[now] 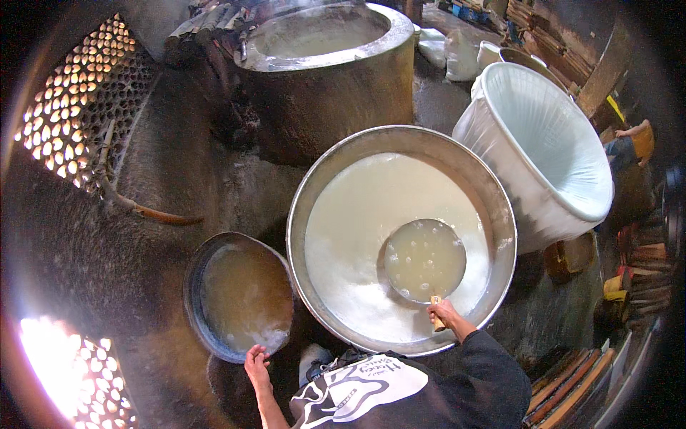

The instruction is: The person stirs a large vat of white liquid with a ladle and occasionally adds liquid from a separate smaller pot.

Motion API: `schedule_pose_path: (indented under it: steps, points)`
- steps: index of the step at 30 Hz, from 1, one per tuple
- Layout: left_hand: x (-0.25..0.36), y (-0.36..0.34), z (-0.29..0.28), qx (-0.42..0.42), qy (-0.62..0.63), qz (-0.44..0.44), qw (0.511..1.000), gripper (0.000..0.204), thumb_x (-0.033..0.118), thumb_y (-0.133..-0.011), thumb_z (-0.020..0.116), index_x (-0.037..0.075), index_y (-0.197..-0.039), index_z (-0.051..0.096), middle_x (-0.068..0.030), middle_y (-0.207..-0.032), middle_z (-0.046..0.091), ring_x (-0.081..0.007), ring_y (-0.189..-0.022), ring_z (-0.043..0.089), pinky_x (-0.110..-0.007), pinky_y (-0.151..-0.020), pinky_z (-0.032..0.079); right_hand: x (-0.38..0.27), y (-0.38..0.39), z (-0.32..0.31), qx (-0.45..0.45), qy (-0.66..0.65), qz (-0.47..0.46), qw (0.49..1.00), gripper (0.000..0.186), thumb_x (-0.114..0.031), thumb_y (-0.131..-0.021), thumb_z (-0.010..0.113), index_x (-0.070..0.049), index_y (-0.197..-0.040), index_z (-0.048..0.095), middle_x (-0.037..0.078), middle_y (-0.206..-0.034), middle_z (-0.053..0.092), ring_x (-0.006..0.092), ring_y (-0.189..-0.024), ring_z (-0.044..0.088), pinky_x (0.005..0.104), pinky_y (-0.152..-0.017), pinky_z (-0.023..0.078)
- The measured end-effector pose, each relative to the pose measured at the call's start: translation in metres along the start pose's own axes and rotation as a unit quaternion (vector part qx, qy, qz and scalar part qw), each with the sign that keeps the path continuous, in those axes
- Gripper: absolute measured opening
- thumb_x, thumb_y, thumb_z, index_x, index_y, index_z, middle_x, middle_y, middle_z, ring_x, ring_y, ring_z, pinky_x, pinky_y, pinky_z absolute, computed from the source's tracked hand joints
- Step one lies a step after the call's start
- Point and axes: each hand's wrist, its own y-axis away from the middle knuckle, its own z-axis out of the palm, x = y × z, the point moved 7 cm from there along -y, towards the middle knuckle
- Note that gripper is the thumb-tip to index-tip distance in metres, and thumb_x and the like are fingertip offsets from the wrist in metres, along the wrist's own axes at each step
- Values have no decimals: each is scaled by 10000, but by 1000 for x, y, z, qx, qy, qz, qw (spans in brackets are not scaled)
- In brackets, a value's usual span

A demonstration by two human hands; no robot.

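Observation:
My right hand grips the short wooden handle of a round ladle full of cloudy, bubbly liquid. The ladle sits within a wide steel vat of white, milky liquid. My left hand is at the lower front of a smaller dark basin holding murky brownish liquid, its fingers loosely curved and apart, holding nothing. I cannot tell whether they touch the basin.
A stone stove with a steaming pan stands behind; a cloth-lined white tub is at right. Perforated walls, stacked wood, white sacks and another person at far right surround the work.

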Motion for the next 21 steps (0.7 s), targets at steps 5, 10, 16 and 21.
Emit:
schedule_pose_path:
  steps: [5,10,16,21]
  points:
    - [23,4,19,-10,-40,8,999,293,99,-867,504,42,-1146,574,-58,-1036,642,-149,-833,616,-258,-670,457,19,-6,29,-6,-75,26,997,203,63,-715,621,-34,-819,477,46,-635,504,151,-458,515,328,-380,476]
    - [23,7,21,-14,-59,14,998,294,99,-870,509,36,-1150,575,-66,-1040,647,-152,-853,619,-263,-673,460,50,-23,94,-59,-178,59,980,180,39,-812,582,-54,-896,452,36,-648,506,112,-439,470,303,-372,467]
    - [0,7,-8,1,-6,7,1000,294,89,-870,503,29,-1150,573,-66,-1051,640,-142,-842,610,-248,-671,452,42,19,227,-307,-327,200,871,106,-74,-889,554,-64,-820,473,-28,-626,424,62,-459,397,217,-414,373]
    - [-27,11,-44,32,31,-17,999,298,94,-868,500,20,-1149,568,-60,-1053,633,-141,-851,603,-248,-679,446,3,102,310,-500,-236,244,797,153,-149,-895,588,-35,-913,488,-46,-648,411,33,-490,405,194,-408,368]
